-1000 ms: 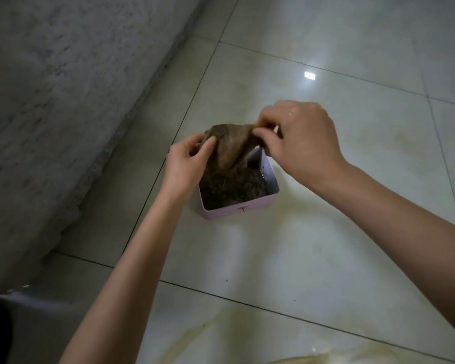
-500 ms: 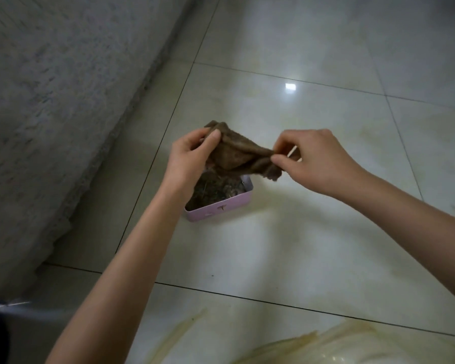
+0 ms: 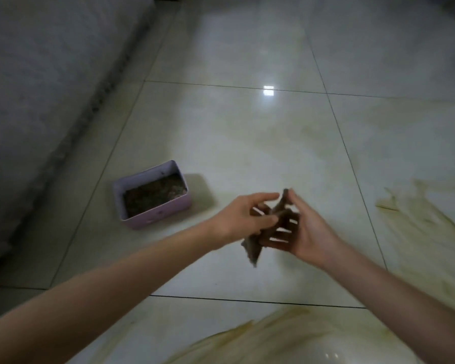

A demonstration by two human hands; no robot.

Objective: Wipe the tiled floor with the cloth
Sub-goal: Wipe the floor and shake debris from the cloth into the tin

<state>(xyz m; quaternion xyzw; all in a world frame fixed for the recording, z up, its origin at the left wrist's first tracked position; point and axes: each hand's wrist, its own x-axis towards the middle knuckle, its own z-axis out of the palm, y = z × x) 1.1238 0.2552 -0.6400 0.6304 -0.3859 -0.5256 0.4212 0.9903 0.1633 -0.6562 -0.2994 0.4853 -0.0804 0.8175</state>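
Cloth point(image 3: 252, 248) brown, crumpled, blurred

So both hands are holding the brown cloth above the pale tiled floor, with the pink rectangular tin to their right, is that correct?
Not quite: the head view shows the pink rectangular tin to their left, not right. The left hand and right hand do hold the brown cloth above the pale tiled floor.

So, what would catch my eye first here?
In the middle, the left hand and right hand hold a crumpled brown cloth between them above the glossy tiled floor. To their left a pink box with dark contents stands on the tiles. There are yellowish smears at the right and bottom.
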